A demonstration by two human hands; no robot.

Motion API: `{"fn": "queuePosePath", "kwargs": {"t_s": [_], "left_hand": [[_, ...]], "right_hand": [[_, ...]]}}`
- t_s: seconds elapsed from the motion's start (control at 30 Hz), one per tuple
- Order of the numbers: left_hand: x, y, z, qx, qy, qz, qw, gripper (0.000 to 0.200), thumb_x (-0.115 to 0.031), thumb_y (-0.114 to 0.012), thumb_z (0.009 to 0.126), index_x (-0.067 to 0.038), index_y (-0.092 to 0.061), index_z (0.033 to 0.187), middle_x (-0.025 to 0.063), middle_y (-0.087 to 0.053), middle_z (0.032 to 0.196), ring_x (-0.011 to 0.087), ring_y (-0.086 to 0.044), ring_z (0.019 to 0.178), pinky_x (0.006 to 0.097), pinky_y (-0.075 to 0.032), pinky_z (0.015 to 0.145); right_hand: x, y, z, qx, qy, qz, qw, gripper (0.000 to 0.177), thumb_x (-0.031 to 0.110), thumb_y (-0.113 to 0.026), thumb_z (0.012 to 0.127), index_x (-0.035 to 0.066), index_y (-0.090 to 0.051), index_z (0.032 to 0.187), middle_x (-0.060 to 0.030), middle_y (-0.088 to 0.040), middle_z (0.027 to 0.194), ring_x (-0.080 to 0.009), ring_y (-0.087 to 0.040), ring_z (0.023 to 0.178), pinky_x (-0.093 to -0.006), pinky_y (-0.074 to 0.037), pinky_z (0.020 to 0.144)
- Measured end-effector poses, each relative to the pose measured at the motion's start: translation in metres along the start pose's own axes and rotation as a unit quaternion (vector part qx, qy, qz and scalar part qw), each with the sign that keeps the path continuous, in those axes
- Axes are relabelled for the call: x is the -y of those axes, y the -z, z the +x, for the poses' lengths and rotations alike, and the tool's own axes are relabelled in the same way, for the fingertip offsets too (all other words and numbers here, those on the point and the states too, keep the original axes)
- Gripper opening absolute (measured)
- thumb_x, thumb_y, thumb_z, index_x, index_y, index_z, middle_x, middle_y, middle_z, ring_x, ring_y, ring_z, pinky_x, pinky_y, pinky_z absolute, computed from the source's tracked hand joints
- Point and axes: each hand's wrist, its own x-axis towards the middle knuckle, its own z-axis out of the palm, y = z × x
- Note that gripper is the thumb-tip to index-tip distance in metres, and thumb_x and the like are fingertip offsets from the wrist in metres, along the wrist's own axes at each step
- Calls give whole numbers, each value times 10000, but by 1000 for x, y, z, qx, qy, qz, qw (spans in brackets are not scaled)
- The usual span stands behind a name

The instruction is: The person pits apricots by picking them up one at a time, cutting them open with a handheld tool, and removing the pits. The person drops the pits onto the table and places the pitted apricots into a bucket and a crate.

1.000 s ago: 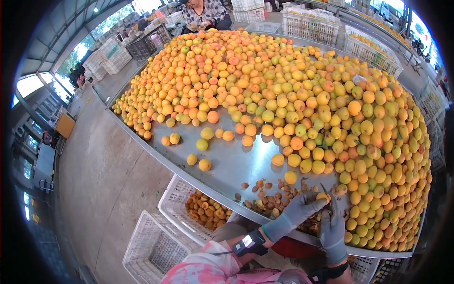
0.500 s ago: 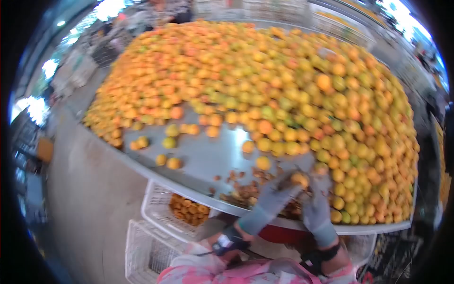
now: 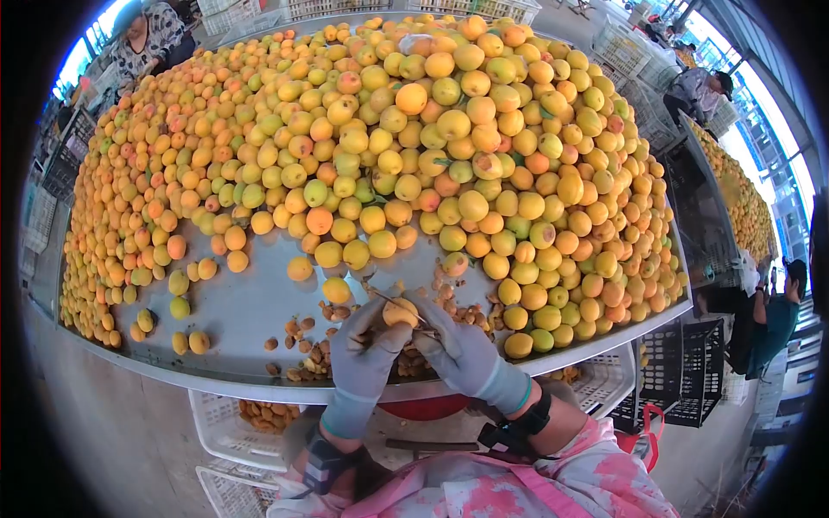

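Note:
An orange apricot sits between my two gloved hands, just above the table's near edge. My left hand grips it from the left with bent fingers. From the right, the fingers of my right hand close against the same fruit. A thin dark strip crosses the apricot; I cannot make out its kind or which hand has it. Brown apricot pits lie scattered on the metal under and around my hands. Beyond them rises a big heap of whole apricots.
The metal table has a raised rim. Below stands a white crate with apricot halves; black crates are at right. One person is at the far left, others at the right by another fruit-laden table.
My view has swung to the right, so the hands and table appear further left and sharper. The apricot is still between both hands.

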Motion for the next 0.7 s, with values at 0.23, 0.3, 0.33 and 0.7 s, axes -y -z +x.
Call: {"fn": "queuePosePath", "kwargs": {"t_s": [0.23,0.3,0.33,0.7], "left_hand": [[2,11,2,6,2,153,988,411,-133,-675,818,47,-607,1181,96,-665,1055,181,-629,947,305,-493,846],[-15,4,2,12,-61,270,961,402,-114,-663,788,55,-621,1150,121,-675,1038,190,-629,962,310,-489,851],[-11,10,2,24,-79,297,951,414,-111,-675,763,57,-625,1139,135,-673,1047,191,-626,975,306,-484,858],[13,0,3,-16,-43,63,997,610,-293,-761,795,83,-545,1225,111,-623,1091,178,-591,990,300,-463,893]], "right_hand": [[-1,-4,-3,-21,17,-16,1000,590,287,-504,950,72,-278,1451,-226,-624,721,-406,-624,653,-477,-499,588],[-6,-3,-4,21,-16,-6,1000,584,310,-458,969,114,-240,1474,-249,-617,734,-411,-616,638,-490,-479,578],[3,2,-3,60,-58,25,996,594,318,-444,974,130,-210,1487,-249,-612,726,-406,-610,637,-491,-473,586],[24,7,2,76,-92,-52,992,588,334,-413,981,97,-199,1474,-217,-608,692,-377,-601,598,-458,-468,548]]}}
